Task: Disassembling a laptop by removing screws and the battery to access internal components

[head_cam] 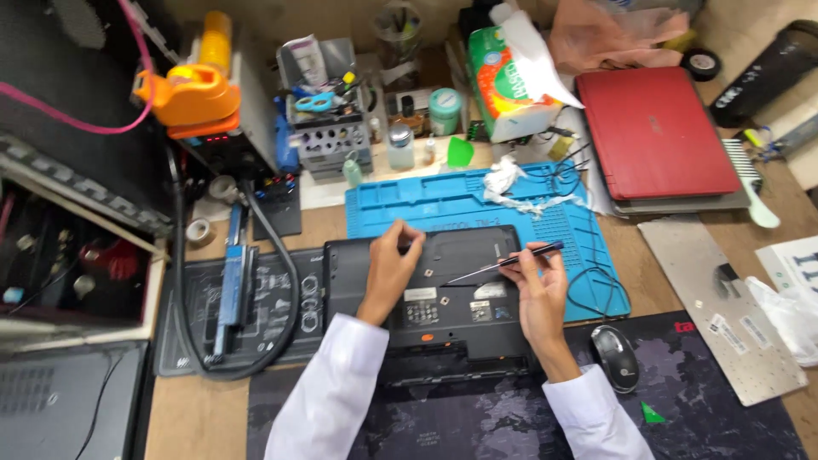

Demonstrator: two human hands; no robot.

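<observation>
Head view shows a crowded surface (pixel 200 413), its only open room at the near left edge, with a black laptop base (pixel 443 298) overlapping a blue mat (pixel 443 204). A green-orange tissue pack (pixel 507 81) stands behind, beside a red laptop (pixel 652 132). Left hand (pixel 392 268) presses spread fingers on the base; right hand (pixel 537 294) pinches a thin tool (pixel 507 262).

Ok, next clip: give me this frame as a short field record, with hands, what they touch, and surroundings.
Setting: cluttered repair bench, seen from the head camera
Left hand: resting on the black laptop base, fingers curled at its upper edge
Right hand: holding a thin screwdriver, tip pointing over the base
Under the base: blue work mat
Nearby: red laptop, mouse, tissue box
</observation>
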